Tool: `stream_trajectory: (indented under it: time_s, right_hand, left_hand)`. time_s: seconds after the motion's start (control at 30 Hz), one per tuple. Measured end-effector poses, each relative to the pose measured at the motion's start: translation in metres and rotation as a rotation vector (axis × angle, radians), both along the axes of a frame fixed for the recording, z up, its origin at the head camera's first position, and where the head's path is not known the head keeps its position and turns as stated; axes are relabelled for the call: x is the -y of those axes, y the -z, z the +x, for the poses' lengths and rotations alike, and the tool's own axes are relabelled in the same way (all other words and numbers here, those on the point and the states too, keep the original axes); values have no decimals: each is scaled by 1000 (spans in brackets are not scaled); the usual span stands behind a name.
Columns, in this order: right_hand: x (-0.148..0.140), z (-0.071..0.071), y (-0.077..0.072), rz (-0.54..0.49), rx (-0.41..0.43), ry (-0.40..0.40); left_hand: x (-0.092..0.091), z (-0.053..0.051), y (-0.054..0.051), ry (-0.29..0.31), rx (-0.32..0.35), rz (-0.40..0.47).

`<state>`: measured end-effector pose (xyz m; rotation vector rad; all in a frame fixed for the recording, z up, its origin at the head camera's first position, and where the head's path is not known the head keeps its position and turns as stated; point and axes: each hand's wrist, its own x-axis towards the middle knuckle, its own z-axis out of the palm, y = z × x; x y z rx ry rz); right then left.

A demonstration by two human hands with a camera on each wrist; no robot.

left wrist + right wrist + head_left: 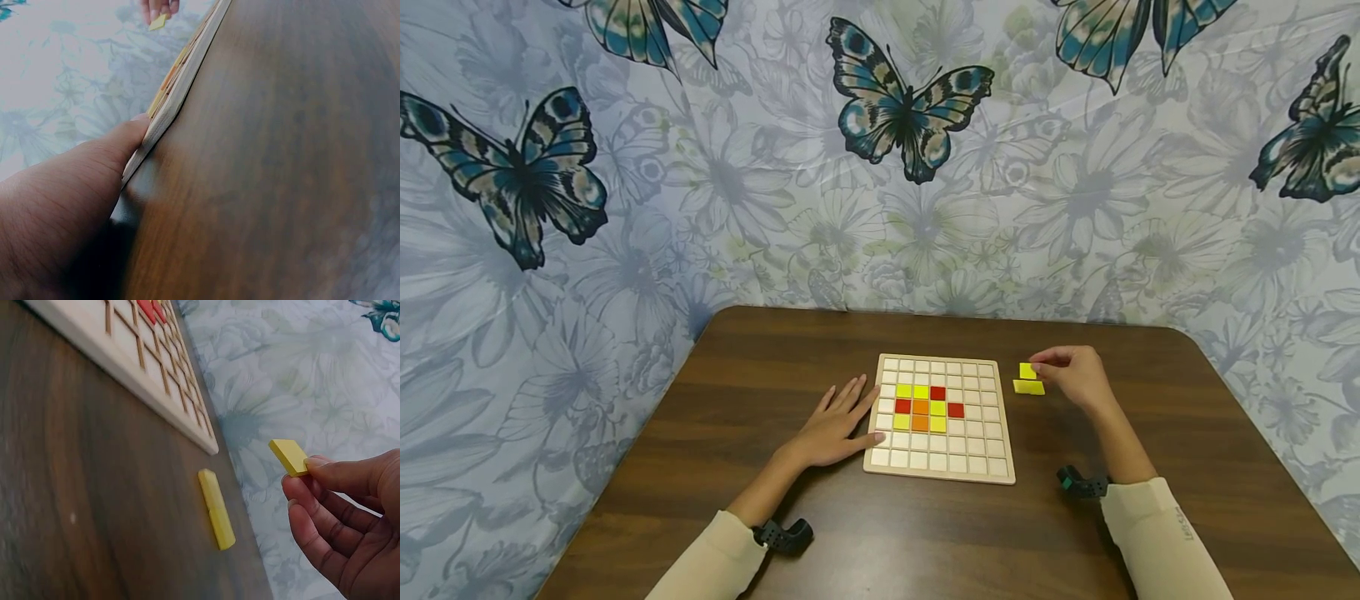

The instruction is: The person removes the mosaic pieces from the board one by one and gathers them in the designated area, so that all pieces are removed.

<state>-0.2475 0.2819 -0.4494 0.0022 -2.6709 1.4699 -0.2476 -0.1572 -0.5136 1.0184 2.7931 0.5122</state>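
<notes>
Between thumb and fingers my right hand [1073, 375] pinches a yellow square tile [289, 457], raised above the table to the right of the board. Below it on the table lie yellow tiles [217, 509], side by side in a short row. My left hand [832, 429] rests with fingers spread at the left edge of the wooden grid board [1007, 450], its fingertips and thumb touching the rim. Yellow, red and orange tiles [920, 407] sit in a cluster in the board's squares. In the left wrist view, the thumb [128, 137] lies against the board's edge.
The board lies on a brown wooden table [760, 358]. Behind the table hangs a cloth backdrop [880, 250] printed with flowers and butterflies. A dark band with a camera [784, 537] is on the left wrist, and another camera [1082, 482] is on the right.
</notes>
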Motion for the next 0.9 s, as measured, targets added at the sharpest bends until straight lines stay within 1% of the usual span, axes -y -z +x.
stream_trajectory:
  time_s: [0.1, 0.33, 0.5, 0.7, 0.9]
  right_hand:
    - [-5, -2, 5, -7, 14, 8]
    - [-14, -4, 12, -7, 26, 20]
    - [-20, -3, 14, 4, 41, 30]
    - [-27, -2, 16, -12, 61, 39]
    - [-36, -2, 22, -1, 92, 53]
  left_hand:
    - [0, 0, 0, 4, -2, 12]
    - [0, 1, -2, 0, 13, -7]
    - [1, 1, 0, 3, 9, 5]
    - [1, 3, -1, -1, 10, 7]
    - [0, 2, 0, -7, 4, 10]
